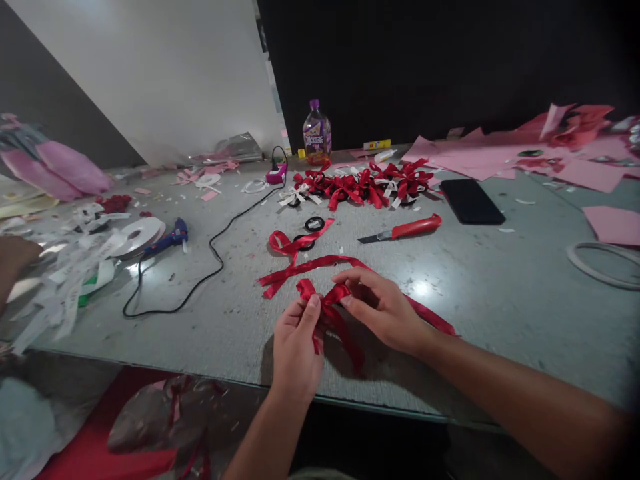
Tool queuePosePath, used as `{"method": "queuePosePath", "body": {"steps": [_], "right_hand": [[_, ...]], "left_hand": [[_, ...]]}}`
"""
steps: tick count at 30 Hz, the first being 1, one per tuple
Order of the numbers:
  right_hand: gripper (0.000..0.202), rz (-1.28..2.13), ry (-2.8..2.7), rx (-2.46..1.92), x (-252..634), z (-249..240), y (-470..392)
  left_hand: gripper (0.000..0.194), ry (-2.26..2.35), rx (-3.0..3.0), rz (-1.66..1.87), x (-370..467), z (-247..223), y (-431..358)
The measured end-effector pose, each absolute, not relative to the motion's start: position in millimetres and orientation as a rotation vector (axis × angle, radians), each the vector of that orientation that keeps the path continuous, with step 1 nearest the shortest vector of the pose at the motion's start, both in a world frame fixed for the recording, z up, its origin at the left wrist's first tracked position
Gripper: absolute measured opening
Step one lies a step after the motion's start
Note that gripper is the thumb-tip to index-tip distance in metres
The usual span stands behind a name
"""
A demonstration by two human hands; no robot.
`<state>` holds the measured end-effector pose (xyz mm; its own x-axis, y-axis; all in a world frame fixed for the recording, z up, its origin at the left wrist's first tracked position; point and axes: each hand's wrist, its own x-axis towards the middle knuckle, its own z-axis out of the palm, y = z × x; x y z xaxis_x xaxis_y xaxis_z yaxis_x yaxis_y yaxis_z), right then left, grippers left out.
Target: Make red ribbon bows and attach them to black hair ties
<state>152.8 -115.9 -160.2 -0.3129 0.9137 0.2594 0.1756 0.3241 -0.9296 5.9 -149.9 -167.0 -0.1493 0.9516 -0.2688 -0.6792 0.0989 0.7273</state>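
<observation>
A red ribbon bow (330, 305) is held between my two hands, just above the table near its front edge. My left hand (299, 333) pinches the bow's left side with thumb and fingers. On the other side, the fingertips of my right hand (377, 303) grip the right loop. Two loose tails hang down from the knot. Behind my hands lies a long strip of red ribbon (325, 263), part of it passing behind my right wrist. A curled ribbon piece (283, 244) rests beside two black rings (315, 224).
Beyond are a red-handled knife (415, 227), a black phone (473, 201), a pile of red bows (360, 187) and a bottle (317, 133). At left, a blue glue gun (173, 237) trails a black cord (213, 250) beside a white ribbon roll (137, 235). Pink sheets (470, 153) cover the back right.
</observation>
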Motion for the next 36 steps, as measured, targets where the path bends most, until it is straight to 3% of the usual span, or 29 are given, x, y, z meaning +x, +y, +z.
{"method": "queuePosePath", "body": {"steps": [13, 18, 32, 36], "right_hand": [[0.007, 0.834, -1.739, -1.116, 154, -161, -112], [0.010, 0.955, -1.609, -1.122, 154, -162, -113], [0.008, 0.538, -1.905, -1.058, 158, -158, -113], [0.008, 0.675, -1.786, -1.134, 154, -160, -115]], "left_hand": [[0.014, 0.976, 0.763, 1.394, 8, -179, -157], [0.020, 0.943, 0.802, 1.397, 9, -177, -158], [0.040, 1.407, 1.012, 1.244, 9, -176, -154], [0.039, 1.341, 0.951, 1.296, 10, -179, -155]]}}
